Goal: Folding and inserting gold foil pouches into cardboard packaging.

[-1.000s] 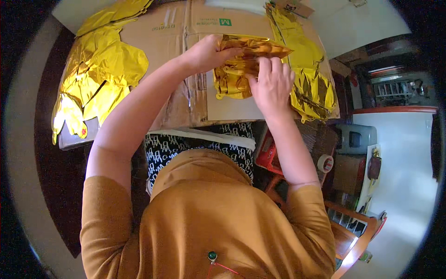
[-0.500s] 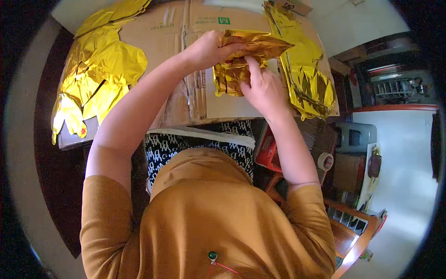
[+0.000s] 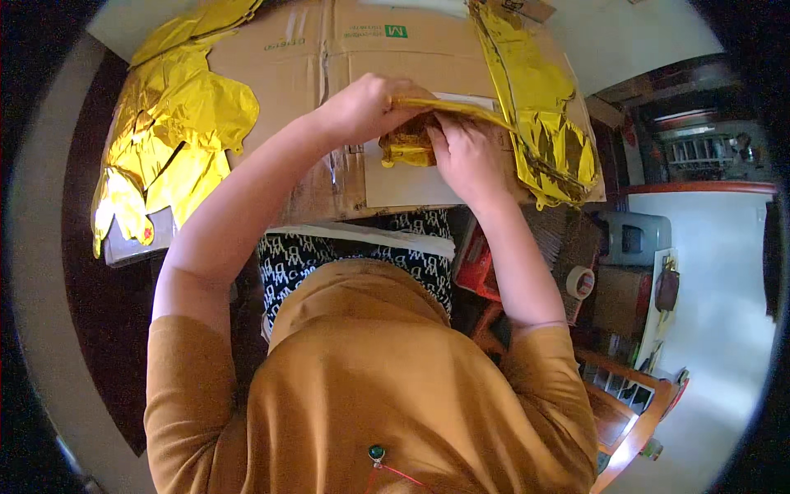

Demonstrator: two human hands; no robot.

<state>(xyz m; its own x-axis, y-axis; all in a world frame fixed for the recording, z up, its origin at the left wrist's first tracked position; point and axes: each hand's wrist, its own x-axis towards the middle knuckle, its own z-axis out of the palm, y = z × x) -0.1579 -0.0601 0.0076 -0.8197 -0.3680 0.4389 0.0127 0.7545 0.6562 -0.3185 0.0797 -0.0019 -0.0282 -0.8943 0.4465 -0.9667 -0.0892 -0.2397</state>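
Over the cardboard surface, my left hand (image 3: 370,109) pinches a gold foil sheet (image 3: 409,153), which looks like a flat, uninflated foil balloon, by its upper left part. My right hand (image 3: 473,158) is closed at the same foil, its fingertips tucked under the upper fold and partly hidden. The foil's upper layer stands nearly edge-on between the hands, while a crumpled lower part hangs below. Beneath it lies a white sheet (image 3: 403,191) at the near edge of the cardboard (image 3: 288,74).
Flat gold foil balloons (image 3: 202,111) spread over the left side. Another pile of gold foil (image 3: 539,90) lies right of my right hand. Beyond the right edge are a tape roll (image 3: 579,282), a grey plastic stool (image 3: 638,237) and a wooden chair (image 3: 625,420).
The foil's upper flap has tipped from facing me to nearly edge-on. My left hand has come slightly nearer, and my right fingers have moved under the fold.
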